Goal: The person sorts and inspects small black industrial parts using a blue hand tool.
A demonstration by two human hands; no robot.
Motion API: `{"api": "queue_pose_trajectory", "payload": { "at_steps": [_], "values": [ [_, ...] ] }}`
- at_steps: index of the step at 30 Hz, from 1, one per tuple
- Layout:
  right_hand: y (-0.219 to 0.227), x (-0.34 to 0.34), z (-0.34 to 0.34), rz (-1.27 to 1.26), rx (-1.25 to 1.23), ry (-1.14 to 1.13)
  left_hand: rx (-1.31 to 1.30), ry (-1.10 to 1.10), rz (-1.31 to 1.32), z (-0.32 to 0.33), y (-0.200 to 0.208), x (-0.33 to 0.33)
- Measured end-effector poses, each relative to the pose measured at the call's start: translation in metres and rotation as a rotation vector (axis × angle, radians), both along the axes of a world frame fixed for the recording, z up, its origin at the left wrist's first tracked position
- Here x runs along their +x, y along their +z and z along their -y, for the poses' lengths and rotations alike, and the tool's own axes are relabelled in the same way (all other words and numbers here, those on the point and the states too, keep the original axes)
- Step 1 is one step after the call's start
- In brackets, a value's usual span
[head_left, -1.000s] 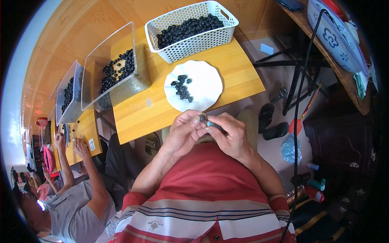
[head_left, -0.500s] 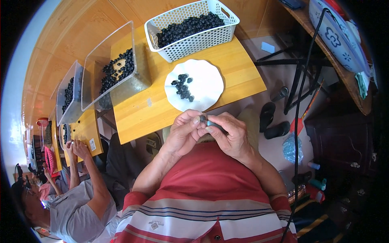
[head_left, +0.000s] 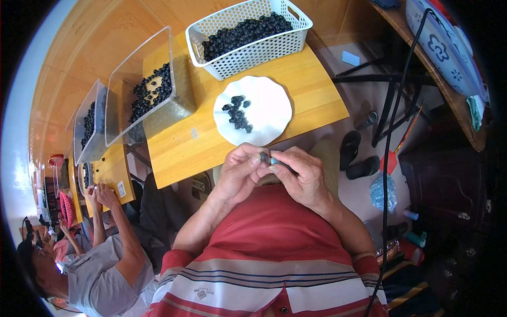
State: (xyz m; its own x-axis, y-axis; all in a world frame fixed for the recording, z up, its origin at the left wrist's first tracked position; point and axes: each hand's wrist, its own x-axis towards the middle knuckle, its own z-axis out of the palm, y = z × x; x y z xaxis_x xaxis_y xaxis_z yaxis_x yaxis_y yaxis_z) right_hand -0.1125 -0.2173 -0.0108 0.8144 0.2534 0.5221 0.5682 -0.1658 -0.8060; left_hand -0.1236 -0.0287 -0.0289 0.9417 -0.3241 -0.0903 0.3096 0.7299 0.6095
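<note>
In front of my belly, just below the plate's near rim, both hands meet. Between thumb and fingertips, my left hand [head_left: 240,171] pinches a small dark round piece [head_left: 263,157], berry- or bead-like. My right hand [head_left: 302,174] is closed on a small dark tool with a light-blue end [head_left: 274,161], pointed at the piece; its kind is mostly hidden by the fingers. Beyond the hands, a white scalloped plate [head_left: 272,113] carries several similar dark round pieces [head_left: 238,113] on its left half.
The yellow wooden table [head_left: 311,90] holds a white perforated basket [head_left: 253,53] of dark pieces and a clear plastic bin [head_left: 182,100] with more. Left, a co-worker [head_left: 105,264] handles something at another table. A black cable [head_left: 389,158] hangs at right, near slippers [head_left: 363,168] on the floor.
The hands keep almost the same pose, still holding the dark piece and the tool. The surroundings have shifted slightly in view.
</note>
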Motion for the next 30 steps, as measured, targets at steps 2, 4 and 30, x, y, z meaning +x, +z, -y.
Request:
{"api": "queue_pose_trajectory", "payload": {
  "at_steps": [2, 4, 30],
  "values": [
    [0.001, -0.001, 0.001, -0.010, 0.005, 0.013, 0.000, -0.003, 0.015, -0.002, -0.002, 0.000],
    [0.000, -0.002, 0.001, -0.054, 0.024, 0.019, 0.000, -0.009, 0.030, -0.001, 0.001, -0.001],
    [-0.007, -0.001, 0.005, 0.019, -0.081, -0.005, 0.025, -0.002, -0.051, 0.002, -0.006, -0.004]
  ]
}}
